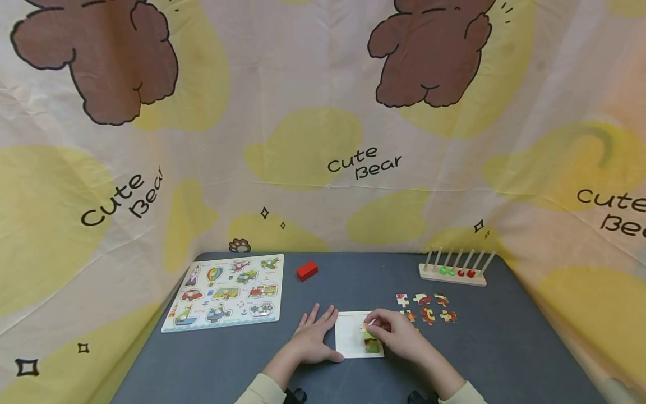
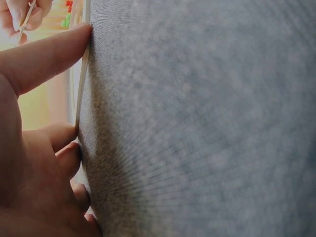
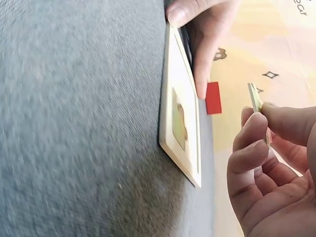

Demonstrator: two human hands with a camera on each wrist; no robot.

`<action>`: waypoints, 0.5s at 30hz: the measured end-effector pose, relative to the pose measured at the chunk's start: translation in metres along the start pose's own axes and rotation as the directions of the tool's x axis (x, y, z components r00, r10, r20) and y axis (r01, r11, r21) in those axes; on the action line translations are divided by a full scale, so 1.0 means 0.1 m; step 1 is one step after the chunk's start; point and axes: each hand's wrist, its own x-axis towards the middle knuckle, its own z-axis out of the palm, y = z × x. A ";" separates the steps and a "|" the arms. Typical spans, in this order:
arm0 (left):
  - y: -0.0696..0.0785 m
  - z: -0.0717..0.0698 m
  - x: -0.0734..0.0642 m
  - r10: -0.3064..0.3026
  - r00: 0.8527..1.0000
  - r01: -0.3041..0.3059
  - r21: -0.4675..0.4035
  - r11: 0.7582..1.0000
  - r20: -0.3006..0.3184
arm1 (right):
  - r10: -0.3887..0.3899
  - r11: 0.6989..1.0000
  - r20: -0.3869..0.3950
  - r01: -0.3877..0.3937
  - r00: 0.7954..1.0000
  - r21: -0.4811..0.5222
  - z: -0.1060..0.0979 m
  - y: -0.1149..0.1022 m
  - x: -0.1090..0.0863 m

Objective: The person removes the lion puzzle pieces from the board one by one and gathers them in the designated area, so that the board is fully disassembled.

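A white puzzle tray (image 1: pixel 348 335) lies flat on the table in front of me. My left hand (image 1: pixel 314 340) stretches its fingers along the tray's left side; in the left wrist view the thumb and fingertips touch the tray's edge. Between thumb and fingers, my right hand (image 1: pixel 398 335) pinches a small jigsaw piece (image 3: pixel 255 98) above the right part of the tray. Beneath it, a green and brown jigsaw piece (image 1: pixel 372 346) lies inside the tray at the lower right corner, also visible in the right wrist view. The held piece's picture is mostly hidden by my fingers.
Several loose jigsaw pieces (image 1: pixel 428 316) lie right of the tray, some partly behind my right hand. Farther back stand a pegged wooden rack (image 1: pixel 452 275) with green and red beads and a red block (image 1: pixel 307 271). A vehicle picture board (image 1: pixel 224 293) lies at left.
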 end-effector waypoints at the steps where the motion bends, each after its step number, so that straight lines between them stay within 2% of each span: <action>1: 0.00 0.00 0.00 -0.003 1.000 0.003 -0.001 1.000 0.001 | 0.006 1.000 -0.008 -0.006 1.000 0.001 -0.02 0.00 -0.01; 9: 0.00 0.00 0.01 -0.011 1.000 0.011 0.001 1.000 0.005 | 0.042 0.999 -0.136 -0.040 0.990 0.019 -0.10 0.03 -0.04; 15: 0.00 0.00 0.01 -0.002 1.000 0.002 0.000 1.000 0.001 | 0.051 0.998 -0.184 -0.044 0.982 0.046 -0.19 0.06 -0.08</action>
